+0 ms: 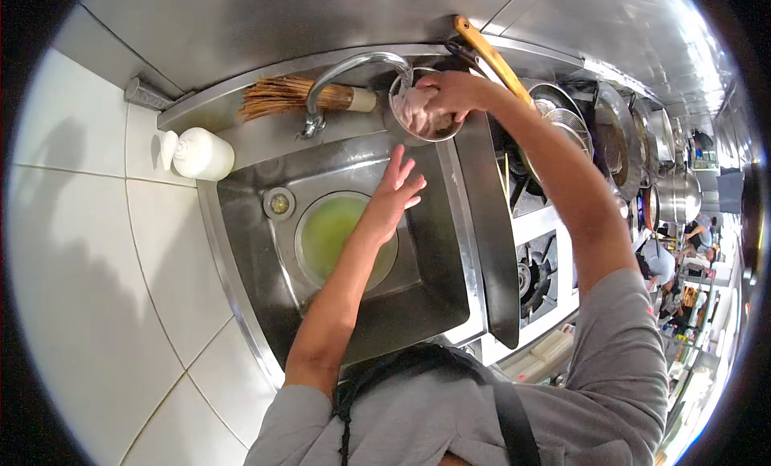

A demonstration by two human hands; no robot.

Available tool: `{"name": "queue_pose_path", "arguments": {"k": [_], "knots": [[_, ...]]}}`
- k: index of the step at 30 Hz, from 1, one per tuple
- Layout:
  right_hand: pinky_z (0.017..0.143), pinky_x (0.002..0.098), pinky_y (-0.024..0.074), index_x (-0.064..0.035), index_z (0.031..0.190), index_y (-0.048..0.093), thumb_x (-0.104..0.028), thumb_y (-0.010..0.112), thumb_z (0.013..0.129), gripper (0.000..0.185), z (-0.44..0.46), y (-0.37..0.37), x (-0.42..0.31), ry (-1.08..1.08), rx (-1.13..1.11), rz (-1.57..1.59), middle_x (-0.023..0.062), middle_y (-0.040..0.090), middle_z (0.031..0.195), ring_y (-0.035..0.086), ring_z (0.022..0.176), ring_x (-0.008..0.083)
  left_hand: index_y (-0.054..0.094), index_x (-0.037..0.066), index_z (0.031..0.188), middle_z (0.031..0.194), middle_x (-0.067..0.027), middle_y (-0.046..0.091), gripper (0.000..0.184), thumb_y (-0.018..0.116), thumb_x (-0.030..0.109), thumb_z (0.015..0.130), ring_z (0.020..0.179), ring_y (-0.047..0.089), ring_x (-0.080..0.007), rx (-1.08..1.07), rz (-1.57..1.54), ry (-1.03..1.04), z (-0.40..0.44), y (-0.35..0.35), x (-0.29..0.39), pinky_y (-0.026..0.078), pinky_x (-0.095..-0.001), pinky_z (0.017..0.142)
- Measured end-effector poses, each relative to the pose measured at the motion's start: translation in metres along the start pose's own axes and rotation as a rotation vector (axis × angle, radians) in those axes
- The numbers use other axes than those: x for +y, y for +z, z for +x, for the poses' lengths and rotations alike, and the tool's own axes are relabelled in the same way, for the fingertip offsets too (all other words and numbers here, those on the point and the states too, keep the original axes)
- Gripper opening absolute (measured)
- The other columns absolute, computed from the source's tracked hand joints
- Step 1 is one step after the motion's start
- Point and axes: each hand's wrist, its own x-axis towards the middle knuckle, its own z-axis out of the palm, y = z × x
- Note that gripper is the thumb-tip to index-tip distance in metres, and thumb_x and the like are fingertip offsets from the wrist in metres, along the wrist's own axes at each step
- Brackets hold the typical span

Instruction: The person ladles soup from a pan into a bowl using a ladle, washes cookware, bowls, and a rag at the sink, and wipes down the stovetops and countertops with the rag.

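My left hand [393, 197] hovers over the steel sink [426, 257], fingers spread and holding nothing. Under it in the sink stands a round bowl [333, 237] of greenish liquid. My right hand [458, 95] reaches into a metal bowl [426, 132] at the sink's back right corner, its fingers bent at the rim; what they hold, if anything, is hidden. Something pale, perhaps water or foam, shows inside that bowl. The curved faucet [353, 60] ends right over the bowl.
A bundled stick brush [293, 98] lies behind the faucet. The white pump bottle [205, 154] stands at the sink's left corner. Right of the sink are a metal divider [491, 249], a stove burner [534, 280], a wooden handle [490, 55] and several pans. People [660, 261] are far right.
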Motion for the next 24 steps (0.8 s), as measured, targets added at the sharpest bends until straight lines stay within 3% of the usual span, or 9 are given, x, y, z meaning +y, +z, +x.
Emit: {"name": "queue_pose_path", "arguments": {"k": [2,6,9,12,14,17,19,21,24], "knots": [[0.099,0.0452,0.0537,-0.0112,0.130,0.064,-0.027,0.075,0.082,0.052,0.015,0.027,0.003,-0.157,0.109,-0.425,0.0209,0.063,0.131,0.065,0.116,0.0364,0.005,0.019,0.164,0.164,-0.0232,0.023,0.089,0.062,0.040,0.099,0.140,0.044,-0.0373,-0.039,0.010,-0.021,-0.004,-0.004,-0.003,0.034,-0.0540,0.114],[0.094,0.0473,0.0558,-0.0054,0.122,0.068,-0.017,0.062,0.089,0.035,0.035,0.080,-0.002,0.004,0.388,-0.567,0.0234,0.070,0.116,0.069,0.111,0.0373,0.018,0.017,0.162,0.160,-0.0213,0.034,0.080,0.061,0.042,0.099,0.140,0.045,-0.0358,-0.052,0.060,-0.082,-0.018,-0.011,-0.016,0.033,-0.0526,0.114],[0.088,0.0476,0.0578,-0.0031,0.117,0.070,-0.012,0.057,0.090,0.031,0.054,0.088,0.007,0.043,0.396,-0.604,0.0204,0.073,0.109,0.072,0.102,0.0388,0.023,0.015,0.161,0.161,-0.0222,0.031,0.074,0.059,0.040,0.101,0.143,0.041,-0.0309,-0.072,0.093,-0.171,-0.034,-0.022,-0.031,0.033,-0.0500,0.115],[0.086,0.0474,0.0583,-0.0022,0.110,0.073,-0.015,0.058,0.088,0.029,0.058,0.077,0.020,-0.109,0.379,-0.741,0.0208,0.074,0.106,0.073,0.099,0.0378,0.034,0.014,0.157,0.156,-0.0169,0.040,0.064,0.057,0.039,0.102,0.139,0.045,-0.0286,-0.065,0.107,-0.232,-0.052,-0.026,-0.053,0.036,-0.0461,0.112],[0.087,0.0468,0.0581,-0.0019,0.105,0.075,-0.018,0.061,0.086,0.029,0.054,0.062,0.015,-0.039,0.422,-0.543,0.0213,0.074,0.106,0.073,0.100,0.0370,0.043,0.015,0.152,0.151,-0.0105,0.049,0.060,0.057,0.044,0.102,0.132,0.052,-0.0239,-0.052,0.133,-0.251,-0.065,-0.029,-0.068,0.039,-0.0431,0.108],[0.087,0.0479,0.0559,0.0007,0.091,0.074,-0.024,0.061,0.079,0.030,0.023,0.034,-0.011,0.049,0.386,-0.423,0.0257,0.072,0.098,0.070,0.097,0.0409,0.044,0.014,0.151,0.150,-0.0098,0.050,0.060,0.056,0.045,0.102,0.130,0.054,-0.0239,-0.016,0.137,-0.283,-0.099,-0.043,-0.075,0.040,-0.0425,0.107],[0.085,0.0488,0.0555,0.0001,0.091,0.073,-0.028,0.065,0.077,0.032,0.031,0.019,0.008,-0.121,0.422,-0.558,0.0247,0.072,0.093,0.069,0.091,0.0432,0.044,0.012,0.151,0.150,-0.0100,0.050,0.060,0.056,0.044,0.102,0.130,0.054,-0.0249,0.044,0.138,-0.312,-0.127,-0.054,-0.075,0.040,-0.0429,0.108],[0.087,0.0483,0.0551,-0.0001,0.093,0.074,-0.032,0.066,0.080,0.035,0.019,-0.006,0.014,-0.246,0.348,-0.682,0.0245,0.071,0.098,0.070,0.096,0.0405,0.043,0.012,0.151,0.150,-0.0102,0.050,0.060,0.056,0.044,0.102,0.130,0.054,-0.0255,0.103,0.119,-0.354,-0.152,-0.072,-0.084,0.040,-0.0435,0.108],[0.088,0.0478,0.0546,-0.0011,0.095,0.075,-0.035,0.066,0.083,0.037,0.004,-0.027,0.021,-0.374,0.420,-0.599,0.0244,0.070,0.102,0.069,0.098,0.0407,0.043,0.012,0.151,0.149,-0.0102,0.051,0.060,0.055,0.043,0.101,0.130,0.054,-0.0262,0.183,0.100,-0.377,-0.183,-0.093,-0.091,0.040,-0.0444,0.108]]}}
